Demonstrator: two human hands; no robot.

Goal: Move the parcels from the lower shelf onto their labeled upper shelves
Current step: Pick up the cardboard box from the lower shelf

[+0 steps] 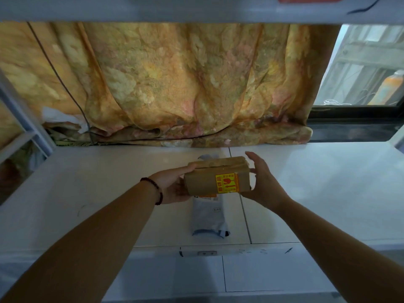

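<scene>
Cardboard box (pixel 216 177): was held just above the white shelf (pixel 105 184), its yellow sticker facing up.
Left hand (pixel 172 188): gripped the box's end at 9 o'clock, thumb on top.
Right hand (pixel 262 184): pressed loosely spread fingers against the end at 3 o'clock.
Grey mailer bag (pixel 208 219): lay flat on the shelf at 6 o'clock from the box.
Floral curtain (pixel 175 84): hung at 12 o'clock.

Bare white shelf (pixel 98 182) is stretching open at 9 and 3 o'clock from the box (pixel 209 182); a grey mailer (pixel 207 217) is lying beneath it toward 6; the curtain (pixel 175 84) is blocking 12 o'clock; the upper shelf board (pixel 153 12) is capping the space overhead; a frame post (pixel 21 114) is standing at far 9.
</scene>
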